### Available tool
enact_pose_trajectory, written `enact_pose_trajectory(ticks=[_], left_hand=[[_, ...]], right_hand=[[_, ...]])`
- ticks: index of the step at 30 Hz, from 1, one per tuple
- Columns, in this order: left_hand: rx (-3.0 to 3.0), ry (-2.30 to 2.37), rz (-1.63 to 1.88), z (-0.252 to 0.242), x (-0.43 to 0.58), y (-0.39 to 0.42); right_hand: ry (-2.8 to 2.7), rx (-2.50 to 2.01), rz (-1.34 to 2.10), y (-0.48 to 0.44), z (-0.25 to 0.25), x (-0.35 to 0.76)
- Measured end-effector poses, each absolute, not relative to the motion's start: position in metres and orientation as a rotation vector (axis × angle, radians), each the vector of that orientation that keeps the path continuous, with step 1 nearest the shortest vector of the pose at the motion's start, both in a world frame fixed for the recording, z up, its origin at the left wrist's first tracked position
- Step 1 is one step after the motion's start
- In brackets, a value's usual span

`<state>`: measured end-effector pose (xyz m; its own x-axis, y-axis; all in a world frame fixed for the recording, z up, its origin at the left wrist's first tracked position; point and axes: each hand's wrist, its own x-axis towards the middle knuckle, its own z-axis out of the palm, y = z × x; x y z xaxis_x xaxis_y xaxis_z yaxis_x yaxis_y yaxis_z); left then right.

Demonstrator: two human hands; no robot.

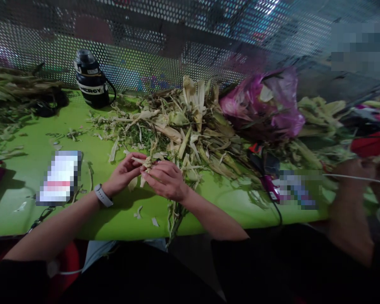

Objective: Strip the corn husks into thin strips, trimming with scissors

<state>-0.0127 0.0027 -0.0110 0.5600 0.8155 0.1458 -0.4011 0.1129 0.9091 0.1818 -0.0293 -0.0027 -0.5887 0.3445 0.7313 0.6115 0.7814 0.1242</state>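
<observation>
My left hand (124,174) and my right hand (165,179) meet over the green table (82,143), near its front edge. Both pinch a small pale piece of dry husk (145,164) between their fingertips. A grey watch (102,196) is on my left wrist. Just behind the hands lies a large heap of pale husks and green stems (190,131). A few torn husk scraps (138,212) lie on the table below my hands, and some stems (174,215) hang over the front edge.
A black bottle (92,83) stands at the back left before a perforated metal screen. A phone (60,177) lies at left. A purple plastic bag (266,103) sits at the back right. Another person's arm (351,211) is at the right, with cables and more husks.
</observation>
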Motion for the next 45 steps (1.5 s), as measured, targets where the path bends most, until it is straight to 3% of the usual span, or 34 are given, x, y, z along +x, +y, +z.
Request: enact_pose_trajectory(ticks=[14, 17, 22, 25, 38, 45], left_hand=[[0.965, 0.592, 0.867, -0.012, -0.008, -0.002], [1.092, 0.551, 0.840, -0.010, -0.009, -0.002], [1.343, 0.479, 0.781, -0.010, -0.007, -0.006], [1.472, 0.482, 0.741, -0.011, -0.007, -0.008], [1.767, 0.622, 0.544, -0.001, -0.008, -0.008], [1.801, 0.582, 0.498, -0.003, -0.006, -0.008]], right_hand=[[-2.238, -0.579, -0.358, -0.030, -0.003, 0.174], [-1.976, -0.806, -0.086, -0.029, 0.004, 0.177], [-1.714, -1.209, 0.745, -0.022, 0.009, 0.179], [-1.667, -1.218, 0.935, -0.019, 0.004, 0.179], [-1.658, -1.236, 0.500, -0.021, 0.005, 0.177], [-1.608, -1.292, 0.495, -0.019, 0.001, 0.179]])
